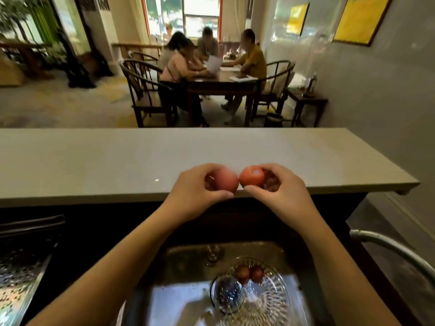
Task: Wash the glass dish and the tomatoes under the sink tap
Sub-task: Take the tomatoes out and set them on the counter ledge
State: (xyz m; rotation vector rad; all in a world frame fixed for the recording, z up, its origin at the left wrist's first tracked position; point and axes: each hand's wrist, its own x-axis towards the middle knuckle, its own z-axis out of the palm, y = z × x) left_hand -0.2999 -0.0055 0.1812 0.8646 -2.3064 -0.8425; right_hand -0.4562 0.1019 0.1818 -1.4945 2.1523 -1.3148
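Note:
My left hand [196, 188] grips a pale red tomato [226, 180], held up over the near edge of the counter. My right hand [281, 188] grips a second, redder tomato [252, 176]; the two fruits almost touch. Both hands hover well above the steel sink [179, 300]. In the sink lies a ribbed glass dish [270, 297] holding two small dark red tomatoes [250, 272] near its far rim. The curved metal tap spout [395, 249] reaches in from the right; its outlet lies outside the frame.
A long pale counter [117, 161] runs across beyond the sink. A perforated metal drain rack [21, 274] lies at the left. Past the counter, several people sit at a dark wooden table [219, 83] with chairs.

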